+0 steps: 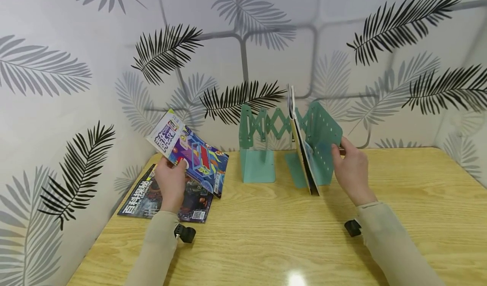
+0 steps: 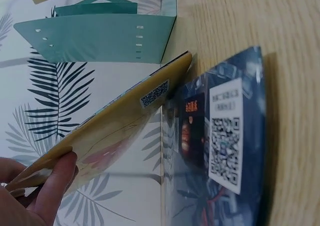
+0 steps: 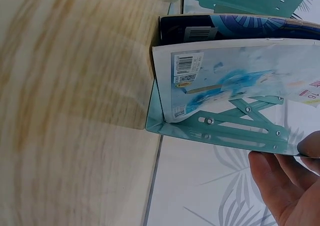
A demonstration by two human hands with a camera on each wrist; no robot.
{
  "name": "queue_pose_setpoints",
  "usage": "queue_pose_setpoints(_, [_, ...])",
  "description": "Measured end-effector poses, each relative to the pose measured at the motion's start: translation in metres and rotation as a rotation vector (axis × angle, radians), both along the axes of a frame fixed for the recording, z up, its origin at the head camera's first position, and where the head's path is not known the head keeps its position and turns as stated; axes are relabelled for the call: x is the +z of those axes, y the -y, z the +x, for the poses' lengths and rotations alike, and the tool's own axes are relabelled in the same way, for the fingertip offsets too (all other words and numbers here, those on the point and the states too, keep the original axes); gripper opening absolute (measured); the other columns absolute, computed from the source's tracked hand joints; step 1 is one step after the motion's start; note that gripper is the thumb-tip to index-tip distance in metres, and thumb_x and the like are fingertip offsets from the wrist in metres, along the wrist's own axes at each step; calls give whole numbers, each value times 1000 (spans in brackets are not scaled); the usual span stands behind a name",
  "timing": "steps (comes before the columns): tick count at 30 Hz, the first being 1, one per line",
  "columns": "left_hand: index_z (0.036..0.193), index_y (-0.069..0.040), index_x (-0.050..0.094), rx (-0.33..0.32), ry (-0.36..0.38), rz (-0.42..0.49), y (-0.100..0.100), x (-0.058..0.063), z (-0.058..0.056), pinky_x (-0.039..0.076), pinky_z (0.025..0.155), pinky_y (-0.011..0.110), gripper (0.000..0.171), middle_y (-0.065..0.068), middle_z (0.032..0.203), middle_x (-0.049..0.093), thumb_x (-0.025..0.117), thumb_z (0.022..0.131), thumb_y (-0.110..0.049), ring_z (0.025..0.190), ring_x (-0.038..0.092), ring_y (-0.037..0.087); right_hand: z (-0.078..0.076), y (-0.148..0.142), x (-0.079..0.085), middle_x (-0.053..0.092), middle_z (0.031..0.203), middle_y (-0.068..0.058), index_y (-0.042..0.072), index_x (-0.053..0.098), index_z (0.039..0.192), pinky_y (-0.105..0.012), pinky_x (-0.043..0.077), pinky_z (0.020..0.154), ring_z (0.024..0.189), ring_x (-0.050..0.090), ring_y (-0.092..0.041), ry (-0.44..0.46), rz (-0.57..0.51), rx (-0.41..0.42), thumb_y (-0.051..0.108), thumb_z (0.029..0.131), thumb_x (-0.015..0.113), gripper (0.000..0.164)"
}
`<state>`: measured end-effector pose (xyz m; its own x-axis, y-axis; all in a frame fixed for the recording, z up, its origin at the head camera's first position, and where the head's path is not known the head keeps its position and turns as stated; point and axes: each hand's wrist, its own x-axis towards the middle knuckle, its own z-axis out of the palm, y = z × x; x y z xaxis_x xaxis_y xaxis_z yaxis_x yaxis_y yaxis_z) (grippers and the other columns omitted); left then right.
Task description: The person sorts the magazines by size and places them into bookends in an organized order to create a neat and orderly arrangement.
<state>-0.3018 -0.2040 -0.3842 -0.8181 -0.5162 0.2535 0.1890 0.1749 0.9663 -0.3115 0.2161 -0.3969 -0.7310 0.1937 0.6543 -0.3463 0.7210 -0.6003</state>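
My left hand (image 1: 171, 182) pinches a colourful magazine (image 1: 198, 157) near its lower left edge and holds it tilted in the air. Under it a dark magazine (image 1: 141, 199) lies on the table; the left wrist view shows its QR code (image 2: 225, 151). A green folding bookend (image 1: 258, 169) with a criss-cross back stands near the wall. My right hand (image 1: 351, 169) grips the outer edge of its right end plate (image 1: 323, 140), thumb on one side and fingers on the other. Several thin books (image 1: 300, 146) stand upright, slightly tilted, beside that plate; a pale-covered one (image 3: 220, 80) faces it.
The wooden table (image 1: 258, 239) reaches back to a wall (image 1: 266, 6) with a leaf pattern. Another wall closes off the left side. The bookend's left end plate (image 1: 245, 129) stands apart from the books, with a gap between them. Dark wrist cameras (image 1: 185, 233) are strapped on both sleeves.
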Motion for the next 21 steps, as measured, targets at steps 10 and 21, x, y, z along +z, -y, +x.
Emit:
queue_pose_setpoints(10, [129,-6,62,-27,-42,-63,-10,5,7,56,53,26,38,16,113,67,61,92,-7,87,69,33,1,0,1,70,100,-23,0,66,116,-54,53,70,86,68,-39,-1,2,1,12,100,56,22])
queue_pose_setpoints(21, [128,-7,63,-32,-60,-113,-17,4,10,57,52,28,37,17,110,68,62,91,-8,84,70,34,1,0,3,70,100,-22,0,67,113,-54,52,71,86,68,-39,-3,0,7,11,100,56,21])
